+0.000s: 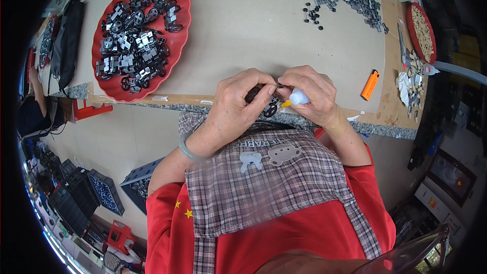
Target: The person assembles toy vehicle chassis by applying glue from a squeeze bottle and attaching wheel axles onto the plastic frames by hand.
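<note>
Close to the table's front edge, my left hand (238,96) is closed around a small black toy vehicle part with spoked wheels (271,110); the fingers cover much of it. My right hand (314,94) is closed too, with a small white squeeze bottle (299,96) with a yellow tip tucked in it, the tip pointing down and left. The thumb and finger of that hand meet the left fingertips at a tiny dark piece (279,86), too small to name. Left of my hands, a red scalloped tray (185,20) holds many similar black and silver wheeled parts (134,45).
Small grey parts (355,2) lie scattered at the far right, with black wheel pairs (312,14) beside them. An orange lighter (370,85) rests right of my hands. At the right edge stands a red bowl (410,23) of beige bits. Another person's arm (36,89) shows far left.
</note>
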Demonstrator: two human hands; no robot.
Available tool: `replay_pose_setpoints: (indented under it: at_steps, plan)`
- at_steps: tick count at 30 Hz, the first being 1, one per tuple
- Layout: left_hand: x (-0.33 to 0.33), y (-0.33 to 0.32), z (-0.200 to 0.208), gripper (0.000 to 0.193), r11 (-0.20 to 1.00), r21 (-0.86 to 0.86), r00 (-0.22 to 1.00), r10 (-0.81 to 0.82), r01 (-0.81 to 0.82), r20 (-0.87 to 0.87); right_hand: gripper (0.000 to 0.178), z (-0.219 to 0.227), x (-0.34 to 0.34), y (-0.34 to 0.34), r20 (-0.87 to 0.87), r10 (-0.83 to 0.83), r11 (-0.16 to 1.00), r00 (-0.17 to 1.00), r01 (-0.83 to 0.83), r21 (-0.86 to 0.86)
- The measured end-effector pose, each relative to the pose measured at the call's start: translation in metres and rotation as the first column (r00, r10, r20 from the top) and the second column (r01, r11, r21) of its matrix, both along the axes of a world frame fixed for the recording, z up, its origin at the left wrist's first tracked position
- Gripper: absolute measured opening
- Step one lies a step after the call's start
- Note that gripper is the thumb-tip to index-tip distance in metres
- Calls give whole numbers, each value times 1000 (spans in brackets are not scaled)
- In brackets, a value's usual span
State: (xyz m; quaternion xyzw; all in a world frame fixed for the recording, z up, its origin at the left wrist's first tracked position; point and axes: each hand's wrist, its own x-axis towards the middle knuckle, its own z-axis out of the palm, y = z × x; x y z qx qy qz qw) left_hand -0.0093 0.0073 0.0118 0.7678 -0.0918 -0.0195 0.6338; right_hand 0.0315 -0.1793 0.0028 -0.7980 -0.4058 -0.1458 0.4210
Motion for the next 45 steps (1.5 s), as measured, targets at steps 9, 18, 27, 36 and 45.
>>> replay_pose_setpoints:
  at_steps: [9, 18, 27, 36, 45]
  plan:
    - [3, 2, 6, 5, 993, 114, 968, -54, 26, 247, 22, 8, -4, 0, 73, 26, 1000, 997, -25, -19]
    - [-1, 1, 6, 6, 987, 161, 954, -66, 18, 294, 23, 10, -5, 0, 7, 38, 998, 999, -37, -52]
    - [2, 0, 1, 4, 991, 134, 961, -41, 4, 274, 24, 9, -3, 2, 4, 39, 999, 999, -39, 1]
    - [1, -1, -1, 7, 989, 141, 963, -3, -36, 269, 23, 4, -10, 5, -208, -36, 996, 978, 52, 71]
    - [1, 1, -9, 20, 924, -380, 927, -180, 45, -328, 24, 7, -14, 6, -146, -162, 975, 976, 181, 132]
